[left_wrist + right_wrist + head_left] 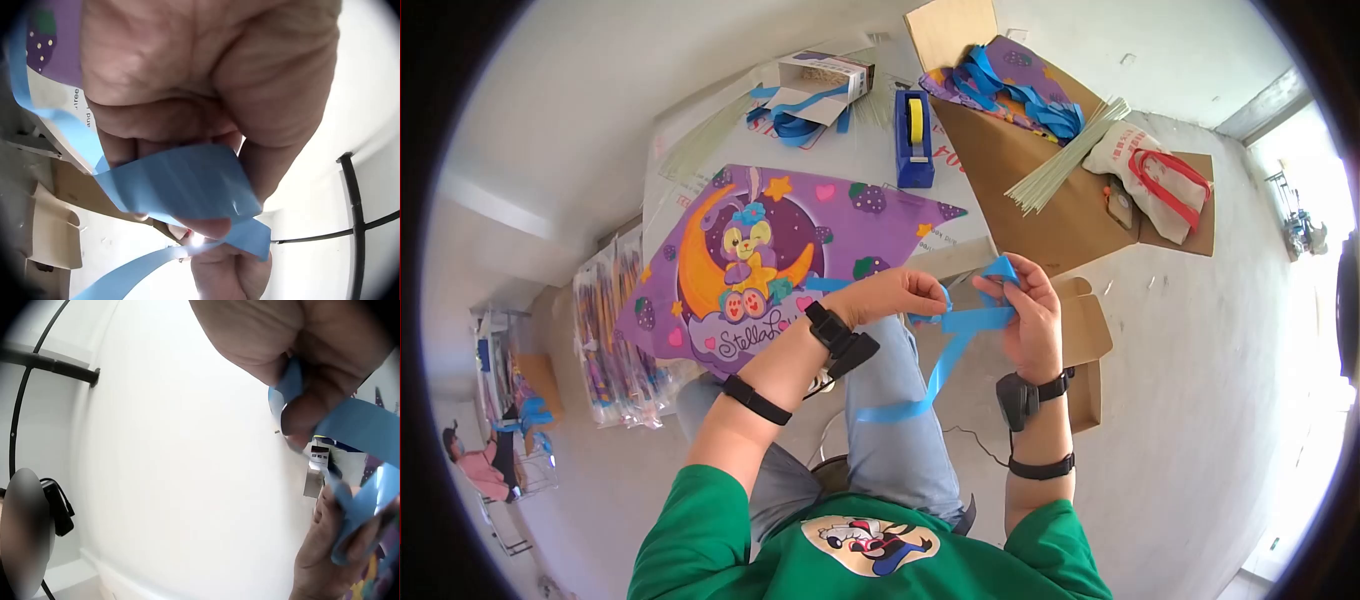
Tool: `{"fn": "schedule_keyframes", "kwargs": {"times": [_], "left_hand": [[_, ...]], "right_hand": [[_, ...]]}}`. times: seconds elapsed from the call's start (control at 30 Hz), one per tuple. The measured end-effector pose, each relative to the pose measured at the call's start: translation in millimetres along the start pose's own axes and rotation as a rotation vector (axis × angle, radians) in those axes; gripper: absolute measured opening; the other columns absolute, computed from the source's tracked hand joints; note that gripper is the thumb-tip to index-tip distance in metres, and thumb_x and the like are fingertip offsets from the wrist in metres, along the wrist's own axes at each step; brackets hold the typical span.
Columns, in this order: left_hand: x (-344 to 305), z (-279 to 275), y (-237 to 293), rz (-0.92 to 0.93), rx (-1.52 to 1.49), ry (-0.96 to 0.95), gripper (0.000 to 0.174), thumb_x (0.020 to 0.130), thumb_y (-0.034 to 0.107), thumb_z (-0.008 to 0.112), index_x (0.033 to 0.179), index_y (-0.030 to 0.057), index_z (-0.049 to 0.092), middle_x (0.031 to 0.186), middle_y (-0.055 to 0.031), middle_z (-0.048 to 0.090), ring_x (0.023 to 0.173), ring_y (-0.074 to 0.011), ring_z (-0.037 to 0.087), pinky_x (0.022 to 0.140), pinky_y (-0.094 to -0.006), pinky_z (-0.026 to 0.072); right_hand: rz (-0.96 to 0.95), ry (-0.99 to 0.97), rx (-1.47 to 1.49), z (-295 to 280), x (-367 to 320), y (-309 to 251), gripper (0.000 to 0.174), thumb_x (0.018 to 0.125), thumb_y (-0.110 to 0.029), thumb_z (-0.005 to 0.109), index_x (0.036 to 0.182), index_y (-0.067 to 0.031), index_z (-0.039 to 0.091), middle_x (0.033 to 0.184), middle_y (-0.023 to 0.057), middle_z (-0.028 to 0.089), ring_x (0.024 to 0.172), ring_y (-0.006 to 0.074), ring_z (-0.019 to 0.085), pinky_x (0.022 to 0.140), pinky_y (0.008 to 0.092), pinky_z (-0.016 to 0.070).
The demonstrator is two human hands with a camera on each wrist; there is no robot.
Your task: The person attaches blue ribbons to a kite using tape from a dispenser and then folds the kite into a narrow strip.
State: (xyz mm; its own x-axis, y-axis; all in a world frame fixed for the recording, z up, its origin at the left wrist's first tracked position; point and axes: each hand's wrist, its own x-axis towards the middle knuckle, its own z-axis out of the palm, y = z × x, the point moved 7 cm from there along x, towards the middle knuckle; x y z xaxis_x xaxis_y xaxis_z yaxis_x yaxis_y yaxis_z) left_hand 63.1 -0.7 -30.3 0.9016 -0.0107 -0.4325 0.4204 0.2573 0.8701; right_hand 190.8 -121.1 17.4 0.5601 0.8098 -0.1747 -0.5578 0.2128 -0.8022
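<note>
A blue ribbon [983, 319] runs between my two hands, with a loose end hanging over my knee in the head view. My left hand [900, 294] pinches it between thumb and fingers; in the left wrist view a wide loop of the ribbon [187, 178] crosses the fingers. My right hand [1032, 318] holds a folded part of the ribbon, which stands up in a peak above the fingertips. In the right wrist view the ribbon passes behind the right thumb [306, 412]. Just beyond my left hand lies a purple, pointed kite sheet [870, 220] printed with a cartoon rabbit on a moon.
A blue tape dispenser [915, 150] and an opened box [840, 78] with blue ribbon stand on the table. To the right, cardboard [990, 190] bears pale thin rods [1065, 160] and a cloth bag [1145, 170]. Plastic-wrapped packs [620, 340] are at left, and another person [485, 470] is farther off.
</note>
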Motion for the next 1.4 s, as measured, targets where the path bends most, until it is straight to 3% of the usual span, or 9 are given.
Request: {"fn": "schedule_keyframes", "kwargs": {"times": [0.43, 0.67, 0.77, 0.9, 1.0, 1.1, 1.23, 1.3, 1.4], "left_hand": [[10.8, -49.3, -66.2, 0.156, 0.985, 0.221, 0.033, 0.071, 0.012, 0.066, 0.104, 0.0067, 0.066, 0.088, -0.0129, 0.067, 0.088, -0.0295, 0.064, 0.078, -0.0385, 0.0491], [-113.9, -247.4, 14.3, 0.21, 0.073, 1.158, 0.038, 0.086, 0.011, 0.056, 0.123, 0.0048, 0.053, 0.106, -0.014, 0.065, 0.101, -0.0241, 0.064, 0.082, -0.0337, 0.05], [-140.5, -332.5, -32.2, -0.247, 1.42, 1.093, 0.053, 0.085, 0.02, 0.058, 0.134, 0.0061, 0.041, 0.127, -0.0219, 0.054, 0.122, -0.0321, 0.051, 0.097, -0.0406, 0.0432], [-146.8, -362.4, -1.0, -0.349, 1.331, 1.152, 0.07, 0.081, 0.031, 0.063, 0.14, 0.007, 0.034, 0.139, -0.0239, 0.043, 0.133, -0.0352, 0.037, 0.109, -0.0418, 0.0321], [-203.5, -346.3, 37.3, 0.401, -0.14, 1.31, 0.082, 0.076, 0.045, 0.07, 0.141, 0.0065, 0.037, 0.14, -0.0225, 0.043, 0.132, -0.035, 0.038, 0.109, -0.0392, 0.0313], [-186.0, -318.5, 42.1, -0.222, 1.26, 0.857, 0.078, 0.076, 0.048, 0.071, 0.137, 0.0061, 0.045, 0.14, -0.0227, 0.043, 0.132, -0.0343, 0.039, 0.108, -0.039, 0.0321], [-202.2, -306.6, 59.2, 0.103, 1.002, 1.244, 0.071, 0.079, 0.04, 0.07, 0.134, 0.0017, 0.047, 0.14, -0.0238, 0.043, 0.134, -0.0331, 0.036, 0.111, -0.0385, 0.0291], [-183.7, -289.5, 29.8, -0.158, 1.237, 0.694, 0.062, 0.083, 0.034, 0.067, 0.129, -0.0022, 0.048, 0.134, -0.0243, 0.049, 0.129, -0.0334, 0.043, 0.106, -0.0399, 0.034], [-230.4, -303.0, 39.6, 0.167, 0.87, 1.838, 0.03, 0.09, 0.021, 0.059, 0.112, 0.0005, 0.06, 0.111, -0.0183, 0.063, 0.103, -0.0303, 0.061, 0.088, -0.0393, 0.0465]], "right_hand": [[0.012, 0.101, 0.016, -64.1, -36.4, -10.3, 0.027, 0.09, 0.005, 0.044, 0.116, 0.0032, 0.052, 0.099, 0.0109, 0.062, 0.089, 0.0236, 0.068, 0.082, 0.0318, 0.0521], [0.057, 0.163, -0.009, -87.7, -63.6, 7.0, 0.023, 0.09, 0.006, 0.043, 0.111, 0.0024, 0.054, 0.097, 0.0109, 0.062, 0.085, 0.0216, 0.067, 0.079, 0.032, 0.0522], [0.038, 0.147, -0.026, -87.0, -72.4, 6.8, 0.022, 0.09, 0.007, 0.043, 0.108, 0.0016, 0.054, 0.094, 0.0111, 0.062, 0.083, 0.021, 0.066, 0.077, 0.0306, 0.0516], [0.073, 0.191, 0.011, -80.6, -76.3, 21.3, 0.023, 0.089, 0.008, 0.042, 0.108, 0.0025, 0.053, 0.096, 0.0116, 0.062, 0.083, 0.0238, 0.067, 0.084, 0.0351, 0.0529], [0.088, 0.177, -0.02, -69.6, -71.7, 23.4, 0.022, 0.089, 0.009, 0.042, 0.106, 0.002, 0.053, 0.095, 0.011, 0.062, 0.08, 0.0239, 0.068, 0.082, 0.0359, 0.0544], [0.108, 0.125, -0.016, -56.8, -73.2, 23.4, 0.021, 0.089, 0.008, 0.043, 0.106, 0.0015, 0.054, 0.093, 0.0103, 0.062, 0.083, 0.0222, 0.066, 0.082, 0.0331, 0.0521], [0.13, 0.148, -0.017, -46.8, -74.3, 29.2, 0.021, 0.09, 0.006, 0.043, 0.108, 0.0021, 0.053, 0.094, 0.0103, 0.062, 0.083, 0.0222, 0.067, 0.08, 0.032, 0.0517], [0.106, 0.109, -0.043, -36.0, -72.1, 27.7, 0.021, 0.091, 0.006, 0.042, 0.108, 0.0018, 0.053, 0.095, 0.0101, 0.062, 0.081, 0.0218, 0.068, 0.079, 0.0311, 0.0524], [0.119, 0.094, -0.067, -31.7, -68.4, 30.6, 0.021, 0.091, 0.006, 0.043, 0.108, 0.0016, 0.053, 0.095, 0.0095, 0.062, 0.083, 0.0214, 0.068, 0.077, 0.0292, 0.0517]]}}
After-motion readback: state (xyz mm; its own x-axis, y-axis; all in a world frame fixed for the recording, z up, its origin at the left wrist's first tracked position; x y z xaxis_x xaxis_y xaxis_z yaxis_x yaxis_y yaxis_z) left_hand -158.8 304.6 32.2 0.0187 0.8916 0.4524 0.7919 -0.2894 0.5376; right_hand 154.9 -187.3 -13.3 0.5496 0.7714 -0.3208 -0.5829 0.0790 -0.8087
